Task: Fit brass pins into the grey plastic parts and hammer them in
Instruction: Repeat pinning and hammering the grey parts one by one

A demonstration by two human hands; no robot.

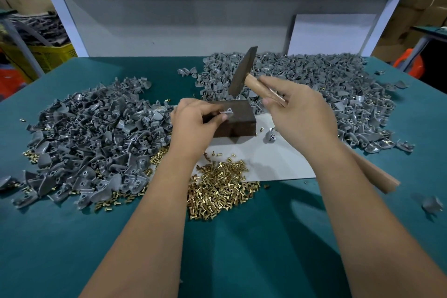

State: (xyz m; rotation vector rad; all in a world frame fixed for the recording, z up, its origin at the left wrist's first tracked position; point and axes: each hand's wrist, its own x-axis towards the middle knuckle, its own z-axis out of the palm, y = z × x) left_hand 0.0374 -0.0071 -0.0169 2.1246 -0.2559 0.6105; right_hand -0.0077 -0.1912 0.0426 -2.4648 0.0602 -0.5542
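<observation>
Head view
Forearms: two bare forearms reach in from the bottom edge, over the green table top (266, 249).
Brass pins (217, 189): a loose heap lying just ahead of the left forearm, partly on the white sheet (278, 159) and partly on the green surface.
Left hand (193, 121): fingers curled, thumb and fingertips pinching a small grey plastic part (227, 111) that sits on top of the dark block (238, 123).
Dark block: stands on the white sheet, between the two hands.
Right hand (300, 113): fingers wrapped round the wooden handle of the hammer (243, 72), close to the head; the handle's long end sticks out past the wrist.
Hammer head: raised and tilted above the block, apart from the part (not touching it).
Left pile (92, 133): grey parts heaped left of the block, some brass pins scattered among them.
Right pile (314, 84): a wider heap of grey parts behind and right of the block.
Single part (271, 134): lies on the sheet just right of the block.
</observation>
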